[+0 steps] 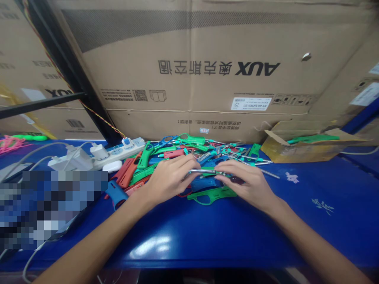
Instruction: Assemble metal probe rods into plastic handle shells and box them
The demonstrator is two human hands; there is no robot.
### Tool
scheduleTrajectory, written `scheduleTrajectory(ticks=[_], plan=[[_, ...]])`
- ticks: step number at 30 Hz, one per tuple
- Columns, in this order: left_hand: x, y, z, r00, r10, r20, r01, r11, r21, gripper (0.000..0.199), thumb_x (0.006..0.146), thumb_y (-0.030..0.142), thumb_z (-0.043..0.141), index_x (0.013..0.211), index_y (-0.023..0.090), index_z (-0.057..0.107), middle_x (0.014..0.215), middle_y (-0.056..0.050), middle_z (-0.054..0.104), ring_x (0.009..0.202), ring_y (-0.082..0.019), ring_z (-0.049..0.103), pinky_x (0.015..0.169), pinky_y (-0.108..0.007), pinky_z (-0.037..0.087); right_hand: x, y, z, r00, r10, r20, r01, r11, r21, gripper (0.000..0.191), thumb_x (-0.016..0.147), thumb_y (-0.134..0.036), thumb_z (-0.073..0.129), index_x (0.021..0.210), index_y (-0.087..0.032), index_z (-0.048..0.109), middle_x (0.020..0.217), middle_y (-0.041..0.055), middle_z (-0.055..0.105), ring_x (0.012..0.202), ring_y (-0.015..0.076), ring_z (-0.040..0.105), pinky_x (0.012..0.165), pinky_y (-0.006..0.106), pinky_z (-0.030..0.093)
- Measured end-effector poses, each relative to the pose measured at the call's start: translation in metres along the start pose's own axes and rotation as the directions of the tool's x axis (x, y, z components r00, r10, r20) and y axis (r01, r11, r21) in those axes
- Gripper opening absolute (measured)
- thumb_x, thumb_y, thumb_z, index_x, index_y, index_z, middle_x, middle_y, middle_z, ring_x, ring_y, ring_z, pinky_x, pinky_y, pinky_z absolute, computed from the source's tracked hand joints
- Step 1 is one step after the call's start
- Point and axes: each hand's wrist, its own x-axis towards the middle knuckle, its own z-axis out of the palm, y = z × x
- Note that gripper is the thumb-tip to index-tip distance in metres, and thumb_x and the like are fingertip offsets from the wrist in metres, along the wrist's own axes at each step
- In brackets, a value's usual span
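Note:
Over a heap of lighter parts, my left hand [174, 175] is closed on one end of a slim metal lighter tube [203, 171]. My right hand [248, 181] pinches the other end, where a small green part shows; the fingers hide most of it. Just below the hands lies a green lighter handle shell [211, 195] with a finger loop. Red handle shells [128, 172] and a blue handle shell [117, 194] lie left of my left hand. Behind the hands are more metal tubes with teal ends [245, 159], tangled among green shells [189, 140].
At the right rear stands an open cardboard box [299, 154] with green pieces in it. A white power strip [118, 152] with plugs and cables sits at left, near a pixelated patch. A large carton [189, 86] walls off the back of the blue table [183, 240].

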Motion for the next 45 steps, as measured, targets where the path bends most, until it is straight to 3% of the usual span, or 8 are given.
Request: scheduleTrajectory(ticks=[5,12,21,26,30,36,40,45], plan=[[0.001,0.0,-0.001,1.0,0.001,0.027,-0.001,1.0,-0.004,0.01,0.1,0.026,0.053,0.103,0.019,0.06,0.105,-0.002,0.071,0.086,-0.013,0.067,0.067,-0.023,0.05,-0.004,0.002,0.0,1.0,0.009,0.014,-0.008,1.0,-0.023,0.019,0.096,-0.02,0.057,0.111,-0.021,0.069,0.092,0.0034,0.074,0.069,0.0124,0.065,0.063,0.026,0.052],[0.001,0.002,-0.001,0.999,0.005,0.036,-0.005,1.0,-0.008,0.01,0.1,0.025,0.052,0.102,0.019,0.059,0.103,-0.002,0.07,0.087,-0.013,0.067,0.067,-0.023,0.05,-0.003,0.001,0.0,0.998,0.054,0.035,-0.054,0.999,-0.01,0.014,0.096,-0.02,0.058,0.105,-0.019,0.069,0.09,0.0025,0.073,0.065,0.0102,0.063,0.06,0.024,0.049],[0.0,0.002,0.0,0.999,0.003,0.043,-0.004,1.0,0.025,0.013,0.101,0.028,0.05,0.106,0.019,0.058,0.103,-0.001,0.069,0.084,-0.014,0.067,0.061,-0.023,0.049,-0.005,0.003,0.002,0.998,0.045,0.033,-0.046,0.999,0.024,0.015,0.097,-0.021,0.056,0.107,-0.02,0.067,0.093,0.0041,0.073,0.073,0.0124,0.065,0.066,0.026,0.051],[0.0,0.006,-0.004,0.977,0.037,0.212,-0.05,0.997,0.054,0.045,0.099,0.016,0.044,0.143,0.027,0.04,0.127,-0.005,0.061,0.089,-0.015,0.067,0.055,-0.022,0.049,-0.007,0.003,0.005,0.997,0.061,0.049,-0.063,0.998,0.031,0.018,0.098,-0.022,0.055,0.111,-0.02,0.067,0.097,0.0059,0.073,0.079,0.0147,0.066,0.073,0.029,0.053],[-0.001,0.009,-0.004,0.959,0.047,0.281,-0.068,0.995,0.068,0.063,0.093,0.008,0.044,0.149,0.033,0.032,0.131,-0.004,0.057,0.087,-0.014,0.065,0.05,-0.019,0.045,-0.006,0.003,0.005,0.996,0.063,0.058,-0.065,0.997,0.033,0.02,0.099,-0.026,0.053,0.111,-0.02,0.068,0.096,0.0063,0.074,0.079,0.0157,0.067,0.073,0.03,0.054],[-0.001,0.012,-0.002,0.955,0.054,0.291,-0.067,0.997,0.035,0.046,0.098,0.015,0.04,0.143,0.025,0.041,0.129,-0.008,0.056,0.087,-0.014,0.064,0.044,-0.019,0.039,-0.006,0.003,0.006,0.993,0.088,0.08,-0.092,0.994,0.058,0.017,0.098,-0.029,0.055,0.105,-0.021,0.068,0.093,0.0031,0.074,0.074,0.0134,0.067,0.068,0.027,0.052],[0.0,0.012,-0.002,0.954,0.064,0.294,-0.062,0.998,-0.014,0.034,0.103,0.021,0.037,0.136,0.025,0.047,0.122,-0.006,0.058,0.091,-0.014,0.064,0.045,-0.018,0.038,-0.008,0.003,0.007,0.977,0.186,0.1,-0.194,0.978,0.073,0.017,0.095,-0.034,0.059,0.105,-0.022,0.066,0.09,0.0014,0.074,0.065,0.0112,0.065,0.06,0.023,0.051],[0.001,0.009,-0.002,0.96,0.049,0.276,-0.047,0.999,-0.016,0.032,0.102,0.019,0.039,0.132,0.022,0.049,0.121,-0.006,0.059,0.089,-0.013,0.064,0.047,-0.019,0.042,-0.004,0.008,-0.001,0.968,0.241,0.068,-0.245,0.968,0.047,0.028,0.093,-0.039,0.061,0.115,-0.022,0.063,0.097,0.0043,0.074,0.075,0.0158,0.069,0.065,0.026,0.055]])
